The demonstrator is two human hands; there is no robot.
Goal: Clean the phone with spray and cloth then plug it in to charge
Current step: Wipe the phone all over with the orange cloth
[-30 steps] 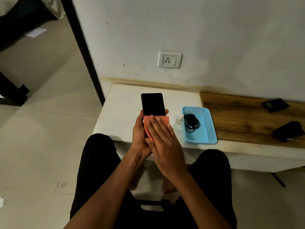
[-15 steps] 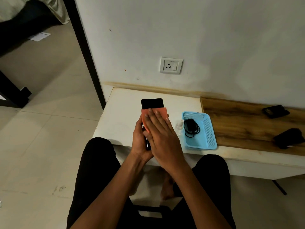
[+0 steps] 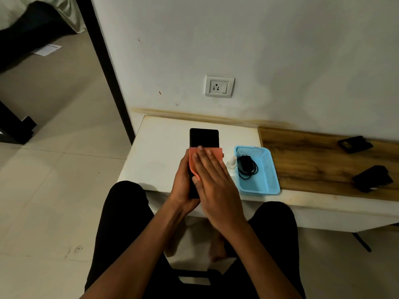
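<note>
White low worktop (image 3: 164, 147) against a pale wall. Over its front edge, our left hand (image 3: 183, 182) grips a black slab phone (image 3: 204, 138); our right hand (image 3: 213, 182), fingers flat and extended, presses an orange cloth (image 3: 217, 152) on its screen. Beside it: a blue mesh plastic basket (image 3: 269, 171) holding a black charger (image 3: 246, 166).

Dim, soft indoor light with a faint bright patch on the wall (image 3: 280, 61). Wide-angle bending shows at the edges. Slightly grainy, shadows weak.
</note>
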